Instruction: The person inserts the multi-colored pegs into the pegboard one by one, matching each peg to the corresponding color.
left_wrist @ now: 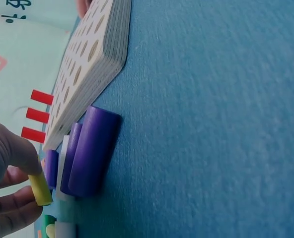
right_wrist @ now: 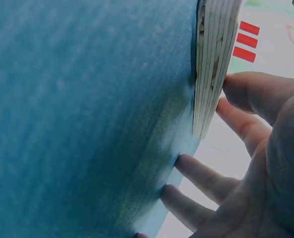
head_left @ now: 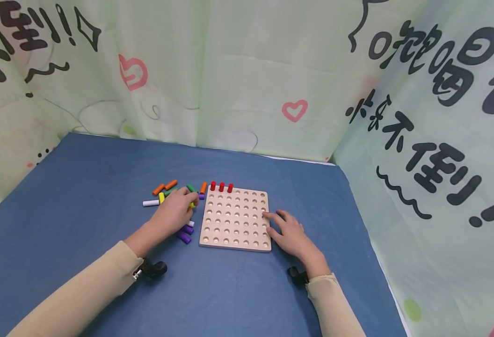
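Observation:
A yellow peg (left_wrist: pixel 40 189) is pinched between the thumb and fingers of my left hand (head_left: pixel 173 210), among loose pegs left of a pegboard (head_left: pixel 240 229). The pale wooden board has rows of round holes. Three red pegs (head_left: pixel 221 187) stand upright in its far row, at the left end. My right hand (head_left: pixel 291 234) spreads its fingers at the board's right edge. In the right wrist view its thumb and forefinger touch the board, while other fingertips (right_wrist: pixel 168 192) rest on the blue cloth.
Purple pegs (head_left: pixel 184 237) lie along the board's left side, near a white peg (head_left: pixel 150 203). Orange pegs (head_left: pixel 158 189) and green pegs lie farther back. A blue cloth (head_left: pixel 247 290) covers the table, with a printed curtain (head_left: pixel 247 70) behind and at the sides.

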A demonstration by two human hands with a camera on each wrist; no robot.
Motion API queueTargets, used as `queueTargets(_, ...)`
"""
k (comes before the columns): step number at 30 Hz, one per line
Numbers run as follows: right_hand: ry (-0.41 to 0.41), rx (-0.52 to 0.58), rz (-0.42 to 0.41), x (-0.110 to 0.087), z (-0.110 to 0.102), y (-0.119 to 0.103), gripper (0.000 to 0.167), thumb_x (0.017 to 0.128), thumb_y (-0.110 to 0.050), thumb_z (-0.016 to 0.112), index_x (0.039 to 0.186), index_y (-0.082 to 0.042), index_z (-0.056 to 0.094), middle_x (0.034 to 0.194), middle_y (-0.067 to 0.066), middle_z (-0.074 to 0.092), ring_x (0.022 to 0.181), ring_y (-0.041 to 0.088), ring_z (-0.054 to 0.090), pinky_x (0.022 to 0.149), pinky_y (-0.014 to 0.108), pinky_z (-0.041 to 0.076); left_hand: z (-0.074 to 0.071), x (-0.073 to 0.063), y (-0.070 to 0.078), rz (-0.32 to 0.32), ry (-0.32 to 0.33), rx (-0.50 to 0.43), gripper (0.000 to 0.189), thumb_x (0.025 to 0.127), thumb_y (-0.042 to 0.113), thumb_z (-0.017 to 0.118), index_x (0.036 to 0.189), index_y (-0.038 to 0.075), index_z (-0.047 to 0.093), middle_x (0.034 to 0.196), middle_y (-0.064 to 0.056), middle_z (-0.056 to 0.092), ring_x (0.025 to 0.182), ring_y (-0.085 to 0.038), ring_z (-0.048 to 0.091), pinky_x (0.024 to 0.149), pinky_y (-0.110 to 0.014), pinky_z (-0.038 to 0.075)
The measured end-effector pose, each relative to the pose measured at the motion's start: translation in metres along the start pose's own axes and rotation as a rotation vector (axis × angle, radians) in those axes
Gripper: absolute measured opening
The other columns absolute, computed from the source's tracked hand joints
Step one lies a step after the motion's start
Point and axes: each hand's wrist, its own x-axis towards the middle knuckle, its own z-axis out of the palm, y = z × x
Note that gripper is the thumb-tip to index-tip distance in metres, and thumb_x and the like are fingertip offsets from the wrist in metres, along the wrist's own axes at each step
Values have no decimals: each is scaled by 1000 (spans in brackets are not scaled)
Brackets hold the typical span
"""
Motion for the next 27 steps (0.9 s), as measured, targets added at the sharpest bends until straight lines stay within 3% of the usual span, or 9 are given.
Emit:
queueTargets(10,3,-13,0,1,1,1,50,106,-33,58,155,-29,48,164,24,31,152,49,28,117,75,18,4,9,2,24,89,-117,16,91,-1,67,104,8,70,97,-9,60,84,-24,55,72,-35,51)
queueTargets(18,5,-12,2,1,1,1,50,106,-33,58,155,-29,48,164,24,32,151,50,29,118,74,19,12,21,7,-12,168,-210,14,94,2,69,107,7,68,104,-10,59,88,-24,56,75,-37,52)
queueTargets(27,2,-13,-4,1,1,1,50,106,-33,58,155,-28,48,164,24,32,151,50,29,117,74,19,22,33,10,21,233,-374,14,94,2,69,108,5,67,109,-11,60,97,-28,63,86,-44,57)
